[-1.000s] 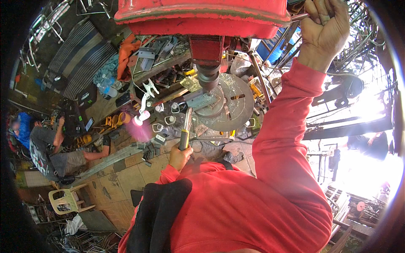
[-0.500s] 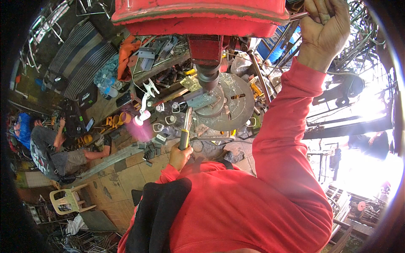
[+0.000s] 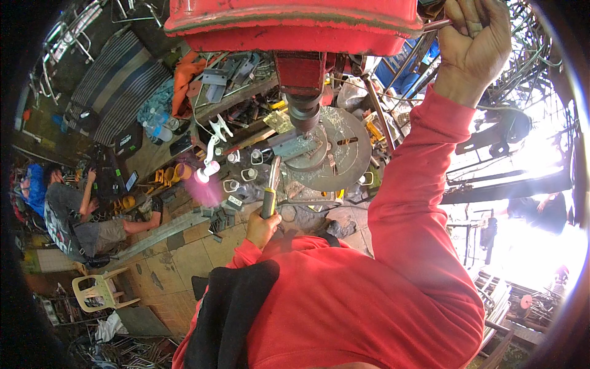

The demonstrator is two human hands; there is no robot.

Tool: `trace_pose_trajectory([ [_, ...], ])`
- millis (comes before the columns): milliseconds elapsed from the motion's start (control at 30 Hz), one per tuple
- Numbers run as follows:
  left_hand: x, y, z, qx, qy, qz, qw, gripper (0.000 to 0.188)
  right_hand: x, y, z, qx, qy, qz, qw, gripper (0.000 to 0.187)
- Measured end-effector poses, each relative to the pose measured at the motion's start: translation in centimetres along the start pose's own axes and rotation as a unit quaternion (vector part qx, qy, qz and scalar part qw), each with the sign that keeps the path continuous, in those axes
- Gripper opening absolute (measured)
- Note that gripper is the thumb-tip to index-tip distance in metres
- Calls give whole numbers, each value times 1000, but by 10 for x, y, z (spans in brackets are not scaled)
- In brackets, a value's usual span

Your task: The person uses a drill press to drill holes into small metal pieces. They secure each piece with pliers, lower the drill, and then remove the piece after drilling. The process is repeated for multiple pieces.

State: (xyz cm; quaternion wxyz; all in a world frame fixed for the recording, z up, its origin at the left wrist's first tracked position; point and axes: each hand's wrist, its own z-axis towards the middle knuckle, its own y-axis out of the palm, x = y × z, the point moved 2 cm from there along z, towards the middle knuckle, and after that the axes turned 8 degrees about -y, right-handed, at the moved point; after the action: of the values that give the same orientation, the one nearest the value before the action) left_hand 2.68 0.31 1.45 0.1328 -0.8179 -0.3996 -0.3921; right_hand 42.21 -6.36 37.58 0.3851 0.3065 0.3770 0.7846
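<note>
My left hand [image 3: 262, 229] is closed round the yellow-and-black handles of a pair of pliers [image 3: 269, 202]. Their jaws reach up to the near left end of a flat grey metal piece [image 3: 290, 147], which lies on the round table [image 3: 353, 167] of a drill press. Directly above that piece is the press's dark chuck [image 3: 305, 115]; the bit's tip is too small to make out. Metal shavings lie around it. Raised at the upper right, my right hand [image 3: 472, 54] has its fingers curled round a metal lever [image 3: 437, 24] beside the red drill press head [image 3: 295, 27].
A white lamp with a bendable arm [image 3: 212, 169] stands left of the pliers. Behind it, a workbench [image 3: 230, 107] carries metal brackets and an orange cloth [image 3: 187, 80]. Another person [image 3: 77, 212] sits at far left, near a plastic chair [image 3: 98, 292]. Metal offcuts [image 3: 221, 218] lie on the floor.
My right hand and the lever have shifted very slightly. The pliers and the metal piece hold their place. At far left, the seated person's arm has moved a little.
</note>
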Motion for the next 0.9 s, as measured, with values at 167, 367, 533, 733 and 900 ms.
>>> trace_pose_trajectory([
  [167, 0, 0, 0, -4, -1, -11, 1000, 7, 1, 0, -1, 3, -3, -5, 1000, 16],
  [367, 1, -1, 1, -7, 5, -13, 1000, 7, 3, 10, -6, -172, -143, -383, 896, 15],
  [533, 0, -2, 2, 0, -7, -7, 1000, 8, 3, 0, -4, 3, -6, 1, 1000, 16],
  [733, 4, -8, 4, 3, -2, 10, 1000, 9, 1, 0, -2, 7, -9, -3, 1000, 16],
  [900, 8, -15, 7, -5, -4, 18, 1000, 9, 15, 11, -13, -46, -76, -137, 987, 15],
])
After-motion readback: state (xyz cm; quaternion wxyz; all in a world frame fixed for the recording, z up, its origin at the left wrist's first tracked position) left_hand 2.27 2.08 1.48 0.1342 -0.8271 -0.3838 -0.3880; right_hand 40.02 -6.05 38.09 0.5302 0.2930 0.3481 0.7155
